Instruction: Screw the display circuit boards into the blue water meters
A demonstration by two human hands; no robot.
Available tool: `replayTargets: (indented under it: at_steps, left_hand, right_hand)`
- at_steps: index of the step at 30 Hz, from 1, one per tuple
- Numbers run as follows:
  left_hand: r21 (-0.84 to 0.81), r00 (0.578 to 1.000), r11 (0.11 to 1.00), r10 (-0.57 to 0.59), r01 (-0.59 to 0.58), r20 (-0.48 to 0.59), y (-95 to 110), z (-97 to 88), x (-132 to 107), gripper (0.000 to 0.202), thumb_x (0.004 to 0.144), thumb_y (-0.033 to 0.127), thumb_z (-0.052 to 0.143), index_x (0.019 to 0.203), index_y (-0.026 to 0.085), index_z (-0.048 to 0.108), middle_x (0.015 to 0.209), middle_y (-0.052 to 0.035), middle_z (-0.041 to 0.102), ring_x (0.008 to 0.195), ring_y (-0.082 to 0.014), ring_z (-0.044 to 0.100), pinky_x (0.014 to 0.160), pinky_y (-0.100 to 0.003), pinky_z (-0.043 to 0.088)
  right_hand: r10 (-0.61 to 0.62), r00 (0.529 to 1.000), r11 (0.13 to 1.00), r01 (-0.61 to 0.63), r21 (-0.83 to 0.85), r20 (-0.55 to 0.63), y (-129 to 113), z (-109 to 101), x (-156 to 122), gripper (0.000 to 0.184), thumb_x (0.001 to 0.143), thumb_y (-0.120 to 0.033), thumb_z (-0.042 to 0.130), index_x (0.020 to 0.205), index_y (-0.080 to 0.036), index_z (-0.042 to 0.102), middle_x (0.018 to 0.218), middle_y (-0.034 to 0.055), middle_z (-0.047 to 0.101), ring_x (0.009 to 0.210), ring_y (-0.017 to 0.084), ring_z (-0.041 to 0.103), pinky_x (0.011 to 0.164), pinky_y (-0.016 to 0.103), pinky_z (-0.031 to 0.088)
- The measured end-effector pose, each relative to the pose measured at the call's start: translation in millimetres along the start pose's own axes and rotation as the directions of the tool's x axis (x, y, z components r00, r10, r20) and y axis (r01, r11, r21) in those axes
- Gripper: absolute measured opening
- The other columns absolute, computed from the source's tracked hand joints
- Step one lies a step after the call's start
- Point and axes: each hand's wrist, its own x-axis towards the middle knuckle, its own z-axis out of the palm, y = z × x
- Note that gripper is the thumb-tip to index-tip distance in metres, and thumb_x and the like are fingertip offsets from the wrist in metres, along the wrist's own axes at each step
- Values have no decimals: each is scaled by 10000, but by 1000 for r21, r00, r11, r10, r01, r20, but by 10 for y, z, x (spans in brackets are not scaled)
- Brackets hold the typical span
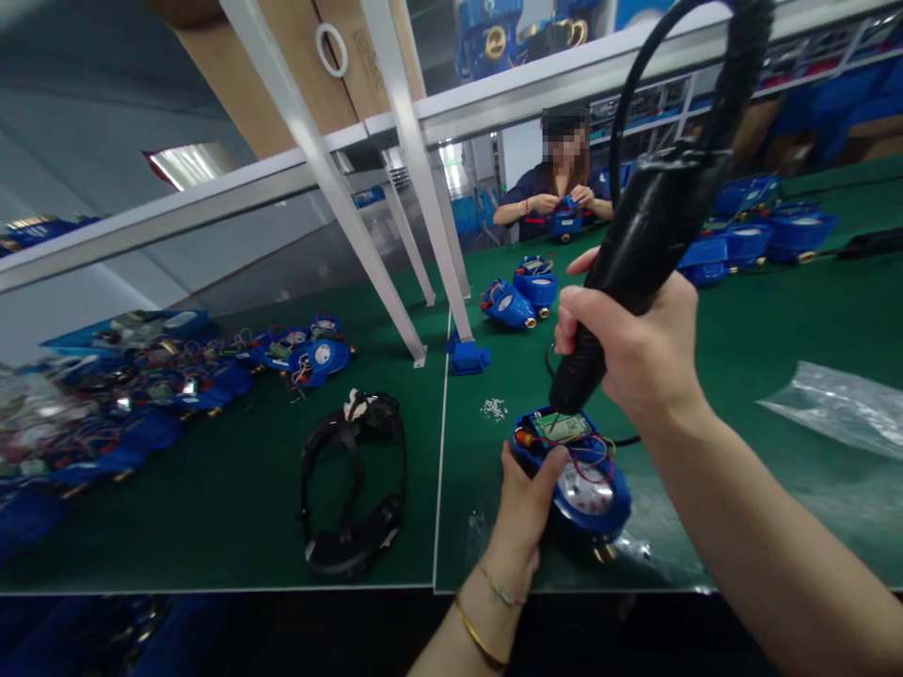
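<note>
My right hand (645, 343) is wrapped round a black electric screwdriver (645, 235), tilted, its tip pointing down. Below that tip lies a blue water meter (613, 503) with a small green circuit board with a display (564, 428), loose coloured wires and a round white dial. With its thumb on the near edge of the board's housing, my left hand (526, 494) grips the meter. Whether the bit touches a screw is too small to tell. A little pile of small screws (494, 409) lies to the left of the meter.
A black head strap (353, 484) lies left of the table seam. Many blue meters (155, 423) crowd the left side. Two more meters (518, 296) stand ahead, near white shelf posts (437, 207). Clear plastic bags (839, 404) lie at right. Across the table a person (554, 188) handles a meter.
</note>
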Motion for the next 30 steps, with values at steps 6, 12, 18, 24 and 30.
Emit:
replayTargets:
  at_steps: [6, 12, 18, 24, 30]
  left_hand:
    - [-68, 996, 998, -10, 16, 88, -71, 22, -54, 734, 590, 440, 886, 1195, 127, 614, 1191, -175, 697, 1152, -348, 631, 1043, -459, 451]
    - [-94, 995, 996, 18, -9, 95, -79, 21, -50, 672, 630, 410, 869, 1181, 120, 617, 1210, -169, 691, 1146, -328, 638, 1008, -422, 479]
    - [-49, 987, 996, 85, -79, 134, -74, 33, -10, 538, 639, 440, 847, 1042, 106, 722, 1064, -147, 747, 998, -307, 692, 885, -365, 522]
    - [-102, 990, 990, 110, -101, 86, -90, 82, 32, 512, 550, 455, 873, 908, 107, 758, 912, -114, 768, 780, -234, 696, 728, -299, 526]
    - [-31, 992, 993, 119, -117, 52, -92, 87, 31, 426, 577, 436, 849, 819, 99, 755, 795, -91, 753, 663, -188, 655, 628, -265, 495]
  right_hand:
    - [53, 998, 999, -53, -5, 45, 87, 63, -42, 235, 653, -202, 708, 840, -155, 575, 555, -53, 542, 407, 128, 507, 383, 265, 405]
    - [68, 996, 997, -66, -42, 59, 124, 98, -67, 222, 647, -185, 684, 841, -156, 582, 580, -49, 554, 408, 126, 512, 395, 269, 423]
    - [65, 990, 987, -45, -151, 127, 123, 162, -136, 169, 653, -176, 662, 800, -162, 580, 553, -54, 521, 433, 109, 498, 410, 247, 414]
    - [43, 972, 985, -2, -175, 230, 202, 188, -201, 131, 652, -162, 652, 748, -163, 564, 582, -46, 491, 485, 90, 461, 444, 237, 375]
    - [89, 956, 985, -44, -165, 278, 177, 116, -282, 213, 656, -198, 667, 851, -150, 595, 598, -38, 517, 475, 105, 474, 456, 262, 408]
